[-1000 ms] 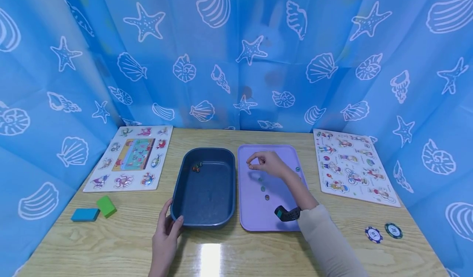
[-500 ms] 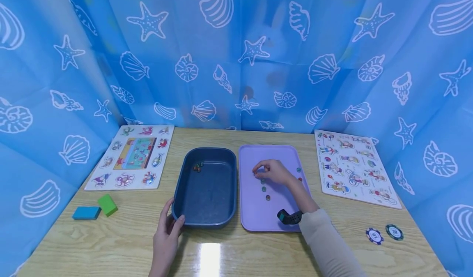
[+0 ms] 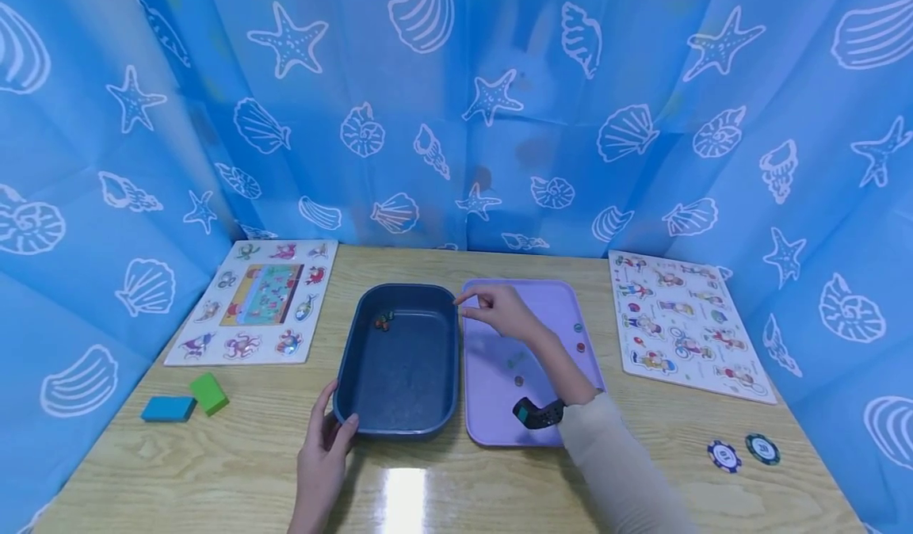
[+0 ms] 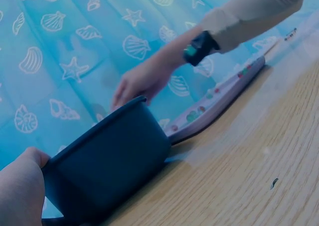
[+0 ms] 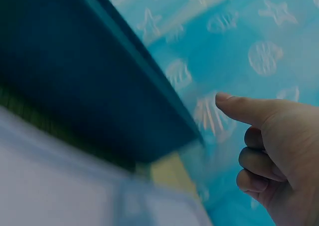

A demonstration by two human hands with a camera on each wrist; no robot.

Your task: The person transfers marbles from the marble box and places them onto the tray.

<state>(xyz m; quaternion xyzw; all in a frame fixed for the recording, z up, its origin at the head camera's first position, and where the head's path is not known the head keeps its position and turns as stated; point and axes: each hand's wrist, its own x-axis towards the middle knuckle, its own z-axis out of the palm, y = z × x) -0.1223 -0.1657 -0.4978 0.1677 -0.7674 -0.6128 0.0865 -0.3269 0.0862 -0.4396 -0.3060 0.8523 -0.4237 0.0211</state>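
Note:
My left hand (image 3: 322, 463) grips the near-left corner of a dark blue bin (image 3: 395, 423), thumb over the rim and fingers along the outside. Several marbles (image 3: 383, 322) lie together in the bin's far left part. My right hand (image 3: 502, 310) is at the bin's right rim, above the left edge of a purple tray (image 3: 492, 431). Its thumb and index finger pinch a small marble, mostly hidden by the fingertips. In the right wrist view the thumb (image 5: 239, 106) points toward the bin wall. More marbles lie on the tray, including a brown one (image 3: 518, 381) and a red one (image 3: 581, 347).
A sea-animal puzzle board (image 3: 246, 352) lies at the left, with a green block (image 3: 208, 394) and a blue block (image 3: 168, 409) before it. Another picture board (image 3: 685, 375) and two poker chips (image 3: 724, 456) are at the right. A blue shell-print curtain (image 3: 428, 169) stands behind.
My right hand dipped to the tray's marbles, then rose and moved left and away to the bin's rim. My left hand keeps its grip on the bin.

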